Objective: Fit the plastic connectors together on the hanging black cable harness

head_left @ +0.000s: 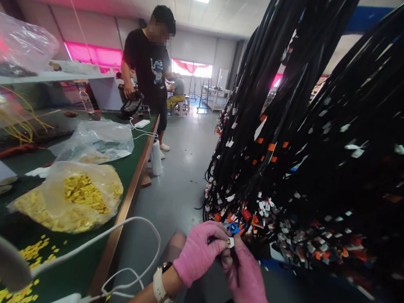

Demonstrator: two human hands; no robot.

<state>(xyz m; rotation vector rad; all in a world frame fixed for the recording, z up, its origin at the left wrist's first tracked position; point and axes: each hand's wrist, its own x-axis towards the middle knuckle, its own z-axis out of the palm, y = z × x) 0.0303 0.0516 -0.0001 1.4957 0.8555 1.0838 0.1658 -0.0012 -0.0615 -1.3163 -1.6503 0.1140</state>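
Observation:
My left hand (201, 250), in a pink glove, pinches a small white connector (230, 242) between thumb and fingers. From the other side my right hand (246, 278), gloved in pink too, has its thumb and fingers closed on the same white connector. A blue connector (234, 228) sits just above the fingertips, beside the hanging bundle. Thick black cables (254, 104) with many white, orange and red connectors at their lower ends hang in front of and to the right of my hands.
A green table (131, 164) with a brown edge runs along the left. On it lie a clear bag of yellow pieces (86, 194), loose yellow pieces (33, 250) and a white cable (101, 234). A person (149, 68) in black stands at its far end.

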